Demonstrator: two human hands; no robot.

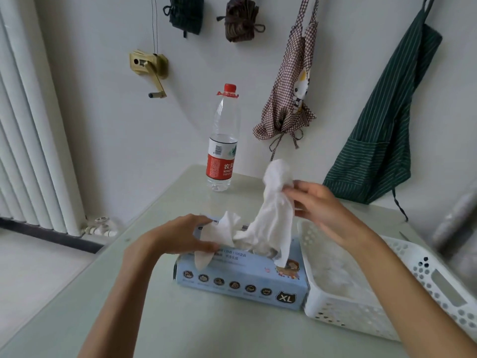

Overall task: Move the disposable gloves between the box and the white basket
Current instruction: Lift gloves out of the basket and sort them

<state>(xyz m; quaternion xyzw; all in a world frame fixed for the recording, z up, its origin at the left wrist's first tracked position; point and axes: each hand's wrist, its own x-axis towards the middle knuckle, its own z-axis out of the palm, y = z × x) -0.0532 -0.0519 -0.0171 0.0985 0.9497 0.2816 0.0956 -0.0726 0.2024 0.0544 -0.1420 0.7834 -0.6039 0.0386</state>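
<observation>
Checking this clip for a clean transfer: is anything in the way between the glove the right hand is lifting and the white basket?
Nothing visible blocks it. The right hand pinches the glove above the box, and the white basket sits directly to the box's right, open-topped. The glove's lower end still trails into the box opening.

You had thin, matt white gloves (pixel 271 223) crumpling softly above a printed cardboard box (pixel 240 282). Your basket (pixel 335 306) was perforated white plastic, the bottle (pixel 222 140) clear glossy plastic, and the bench (pixel 129 319) smooth with a slight sheen.
</observation>
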